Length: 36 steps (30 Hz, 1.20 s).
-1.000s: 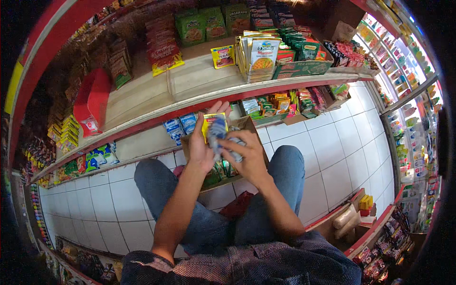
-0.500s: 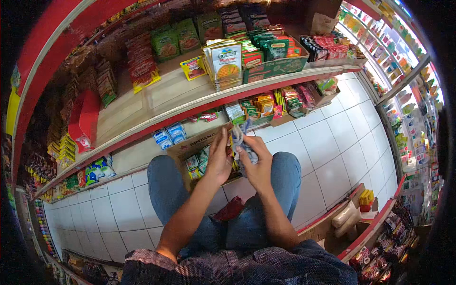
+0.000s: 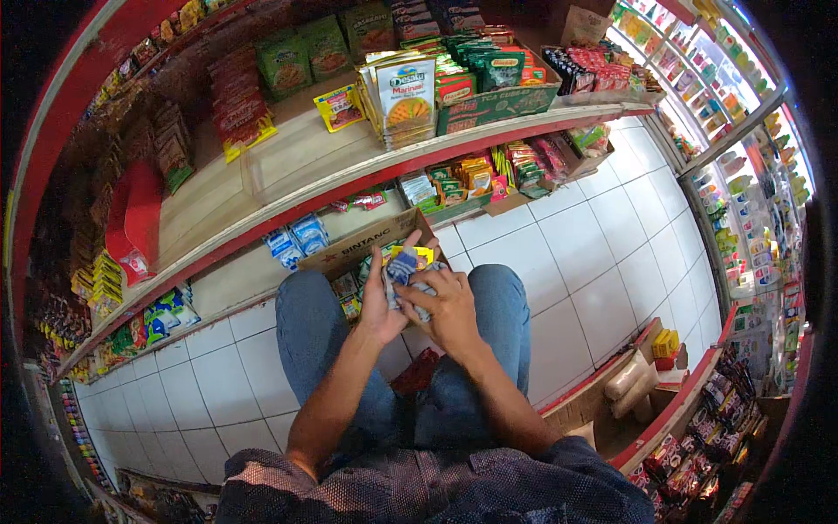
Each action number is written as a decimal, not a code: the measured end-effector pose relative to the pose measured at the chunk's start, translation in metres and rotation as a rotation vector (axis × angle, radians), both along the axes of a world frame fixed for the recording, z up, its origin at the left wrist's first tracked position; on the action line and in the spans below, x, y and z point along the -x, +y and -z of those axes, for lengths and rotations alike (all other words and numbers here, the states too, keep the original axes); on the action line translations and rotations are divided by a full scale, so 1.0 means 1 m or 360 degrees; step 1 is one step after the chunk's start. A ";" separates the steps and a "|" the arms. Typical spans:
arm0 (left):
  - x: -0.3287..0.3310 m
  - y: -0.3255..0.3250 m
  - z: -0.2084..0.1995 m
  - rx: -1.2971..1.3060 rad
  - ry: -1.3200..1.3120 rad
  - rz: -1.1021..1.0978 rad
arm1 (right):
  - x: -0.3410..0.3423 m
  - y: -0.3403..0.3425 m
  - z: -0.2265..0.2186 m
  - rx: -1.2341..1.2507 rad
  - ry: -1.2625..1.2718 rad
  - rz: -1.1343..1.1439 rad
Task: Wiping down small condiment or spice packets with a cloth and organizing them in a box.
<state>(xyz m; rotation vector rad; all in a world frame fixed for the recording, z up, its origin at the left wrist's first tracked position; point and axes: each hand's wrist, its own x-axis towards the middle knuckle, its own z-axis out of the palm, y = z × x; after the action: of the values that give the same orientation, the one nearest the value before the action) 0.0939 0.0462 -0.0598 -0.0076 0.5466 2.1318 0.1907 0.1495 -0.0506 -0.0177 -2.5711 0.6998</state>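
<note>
Above my knees, my two hands meet. My right hand (image 3: 447,306) is closed on a crumpled cloth (image 3: 402,267), grey-white with blue stripes, and presses it toward my left palm. My left hand (image 3: 379,301) is cupped, palm up, around a small yellow packet (image 3: 422,253). Its fingertips show behind that packet, while the cloth covers most of the packet's face. Just beyond and below the hands stands an open cardboard box (image 3: 367,242) with small sachets (image 3: 351,307) inside, partly hidden by my hands and left knee.
A red-edged shelf (image 3: 288,194) crosses in front, bearing seasoning packets (image 3: 407,98) and a green carton (image 3: 497,111). Blue-and-white packets (image 3: 297,240) lie on the lower shelf. White tiles (image 3: 559,262) cover the floor. Behind on the right is a wooden shelf (image 3: 602,410) with packaged goods.
The cloth and my right hand have moved left onto my left palm, which has turned upward. The yellow packet shows its face more now. The view has shifted slightly.
</note>
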 end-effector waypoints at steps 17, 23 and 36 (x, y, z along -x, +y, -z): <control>0.003 -0.020 -0.005 -0.0188 -0.0149 -0.0255 | 0.013 -0.008 -0.006 -0.0018 0.0096 0.0230; 0.040 -0.044 0.006 -0.0577 0.0111 -0.0468 | -0.026 0.020 0.016 0.0994 0.0006 0.0178; 0.184 -0.031 -0.131 0.1260 0.2211 -0.1323 | -0.040 0.038 0.029 0.1504 0.0076 0.0398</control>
<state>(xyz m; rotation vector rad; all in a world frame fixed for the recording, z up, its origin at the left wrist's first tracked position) -0.0903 0.0150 0.0712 0.9994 2.4933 2.2037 0.2307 0.1872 -0.0797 -0.5957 -1.9134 1.6881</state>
